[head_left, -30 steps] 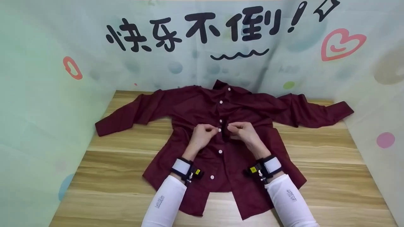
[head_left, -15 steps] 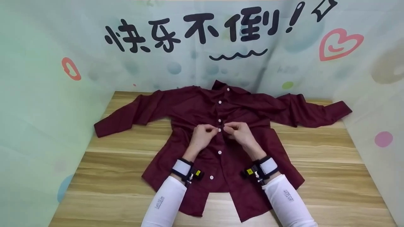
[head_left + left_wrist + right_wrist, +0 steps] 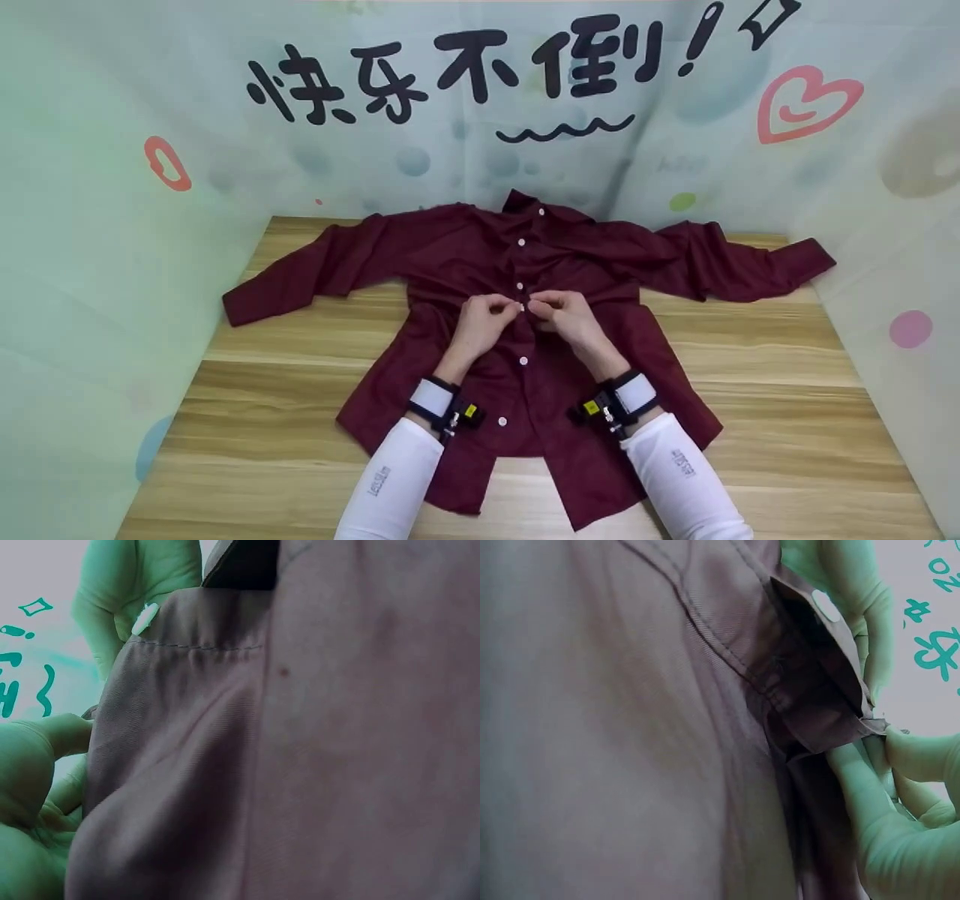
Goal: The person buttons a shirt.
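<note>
A dark maroon button-up shirt [image 3: 450,262] lies front up, its sleeves spread out to both sides. My left hand [image 3: 478,328] pinches the front placket with thumb and forefinger, right at a white button [image 3: 522,307]. Just to the right, my right hand [image 3: 576,322] pinches the opposite front edge, its fingertips a short gap from the left ones. In the right wrist view, the right thumb [image 3: 922,757] and fingers grip a small bit of cloth edge, and a white button [image 3: 826,606] shows above. Whether the button sits in a hole is hidden.
The shirt rests on a wood-grain table [image 3: 285,405]. Other white buttons run along the placket, including a lower button [image 3: 523,361]. The lower front panels hang apart near the hem. A printed cloth backdrop [image 3: 420,165] encloses the back and sides.
My right hand has moved left, drawing its front edge nearer to the left fingertips. The dark opening between the edges has narrowed. The left hand has stayed nearly in place.
</note>
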### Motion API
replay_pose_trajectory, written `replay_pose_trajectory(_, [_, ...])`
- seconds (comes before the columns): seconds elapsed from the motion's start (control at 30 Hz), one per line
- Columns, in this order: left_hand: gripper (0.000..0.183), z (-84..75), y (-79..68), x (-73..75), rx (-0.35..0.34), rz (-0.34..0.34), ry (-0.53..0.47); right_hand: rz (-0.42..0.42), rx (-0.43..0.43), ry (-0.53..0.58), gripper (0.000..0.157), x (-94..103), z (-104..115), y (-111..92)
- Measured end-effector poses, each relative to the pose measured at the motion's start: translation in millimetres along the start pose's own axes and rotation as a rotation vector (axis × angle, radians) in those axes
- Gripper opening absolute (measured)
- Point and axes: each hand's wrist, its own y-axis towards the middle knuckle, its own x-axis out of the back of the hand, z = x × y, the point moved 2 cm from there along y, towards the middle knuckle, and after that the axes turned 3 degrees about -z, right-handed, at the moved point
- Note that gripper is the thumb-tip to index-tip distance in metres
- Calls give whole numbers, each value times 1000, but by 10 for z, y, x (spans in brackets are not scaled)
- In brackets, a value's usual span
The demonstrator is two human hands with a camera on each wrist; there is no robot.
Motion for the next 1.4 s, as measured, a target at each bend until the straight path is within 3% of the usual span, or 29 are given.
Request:
replay_pose_trajectory(0.23, [20, -5, -1, 17, 0, 12, 9, 31, -6, 25, 29, -22, 8, -4])
replay_pose_trajectory(0.37, [20, -8, -4, 22, 5, 16, 12, 56, 44, -3, 28, -39, 11, -5])
replay_pose_trajectory(0.7, [23, -14, 4, 10, 39, 70, 42, -34, 356, -355, 16, -73, 49, 1])
replay_pose_trajectory(0.9, [24, -20, -9, 25, 52, 99, 8, -80, 450, -486, 15, -69, 63, -7])
replay_pose_trajectory(1.17, [20, -12, -9, 14, 21, 29, 20, -64, 452, -478, 19, -79, 52, -2])
replay_pose_trajectory(1.4, [19, 1, -8, 22, 51, -1, 53, -51, 301, -333, 15, -65, 41, 5])
